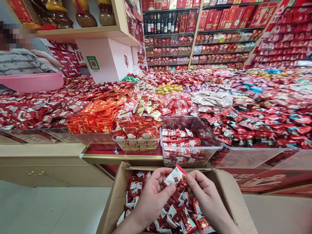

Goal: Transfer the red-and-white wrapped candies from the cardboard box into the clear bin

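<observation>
Centrally, a red-and-white packet (175, 177) lies between left hand (154, 192) and right hand (206, 190), their fingers (192, 182) pinching its opposite sides.

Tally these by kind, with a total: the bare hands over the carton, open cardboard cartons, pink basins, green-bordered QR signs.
Bare hands over the carton: 2 (left hand, right hand)
Open cardboard carton: 1
Pink basin: 1
Green-bordered QR sign: 1
Total: 5
</observation>
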Tool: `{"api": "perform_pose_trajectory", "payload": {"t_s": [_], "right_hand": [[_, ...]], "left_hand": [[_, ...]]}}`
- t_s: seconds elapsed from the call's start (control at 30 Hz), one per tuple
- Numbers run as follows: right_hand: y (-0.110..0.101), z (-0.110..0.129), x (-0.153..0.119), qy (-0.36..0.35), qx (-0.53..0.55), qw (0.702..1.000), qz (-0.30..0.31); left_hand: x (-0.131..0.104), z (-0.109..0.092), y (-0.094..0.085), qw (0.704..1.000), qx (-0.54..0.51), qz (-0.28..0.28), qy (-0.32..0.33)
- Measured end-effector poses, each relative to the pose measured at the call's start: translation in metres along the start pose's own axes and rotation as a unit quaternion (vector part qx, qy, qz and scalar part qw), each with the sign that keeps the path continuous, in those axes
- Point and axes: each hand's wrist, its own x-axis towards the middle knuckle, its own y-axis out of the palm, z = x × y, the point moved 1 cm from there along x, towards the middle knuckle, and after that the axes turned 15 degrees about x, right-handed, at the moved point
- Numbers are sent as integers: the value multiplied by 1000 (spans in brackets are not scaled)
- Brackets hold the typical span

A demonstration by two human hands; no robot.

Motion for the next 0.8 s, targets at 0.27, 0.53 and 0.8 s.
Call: {"api": "perform_pose_trajectory", "payload": {"t_s": [0.27,0.53,0.8], "right_hand": [[5,4,-3,-50,-68,994,73],[10,-4,-6,-8,81,996,30],[18,4,-7,10,70,997,13]], "left_hand": [[5,-8,4,998,64,9,0],[1,-6,8,999,-1,-37,-33],[3,-3,7,996,-60,-66,-24]]}}
